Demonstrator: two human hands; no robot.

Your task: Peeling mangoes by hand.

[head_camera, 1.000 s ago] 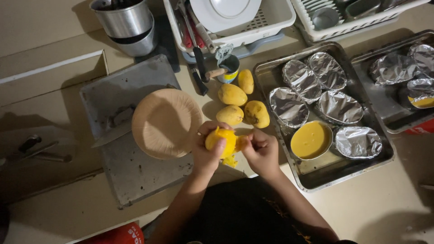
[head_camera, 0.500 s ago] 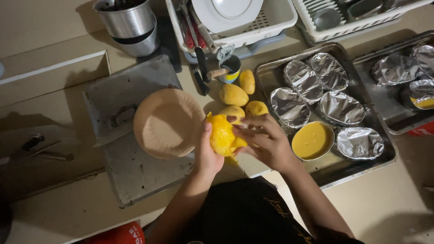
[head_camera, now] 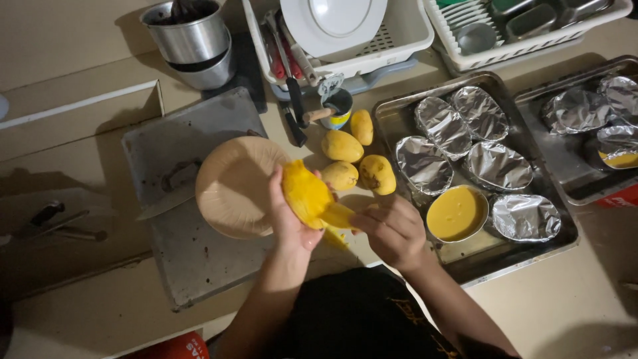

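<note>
Here, from the head camera, the left hand (head_camera: 287,223) grips a peeled mango (head_camera: 307,194) above the worktop (head_camera: 571,299), beside the plate (head_camera: 232,189), steadying it while the right hand (head_camera: 392,229) pinches a strip of skin (head_camera: 339,216). Four unpeeled mangoes (head_camera: 341,145) wait nearby.

foil cups (head_camera: 500,165), steel tray (head_camera: 399,119), dish rack (head_camera: 405,33), whole mangoes (head_camera: 342,146)
</note>
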